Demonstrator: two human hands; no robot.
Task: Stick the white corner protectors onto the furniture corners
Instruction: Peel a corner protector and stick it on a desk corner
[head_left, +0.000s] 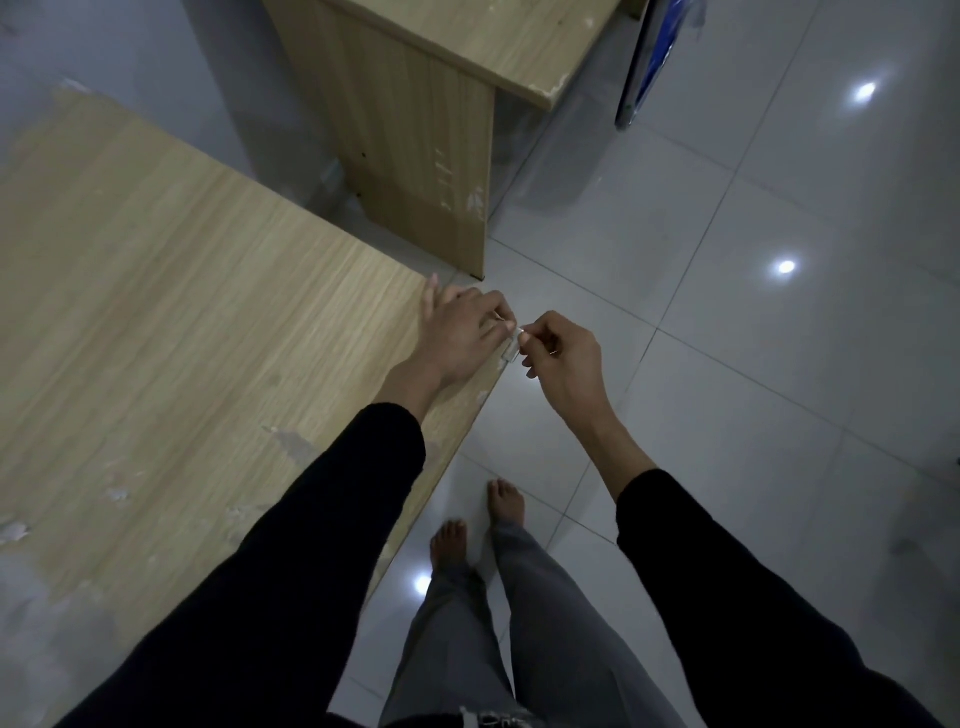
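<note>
A small white corner protector (511, 347) sits at the near right corner of a light wooden table (197, 312). My left hand (460, 338) lies over that corner, its fingers curled on the protector from the table side. My right hand (558, 358) is off the table's edge and pinches the protector's outer side between thumb and forefinger. Most of the protector is hidden between the two hands.
A second wooden desk (431, 119) stands behind, with a chipped corner (553, 93). A blue and black object (644, 67) leans beside it. The glossy grey tiled floor (753, 338) spreads to the right. My bare feet (478, 525) stand close to the table's edge.
</note>
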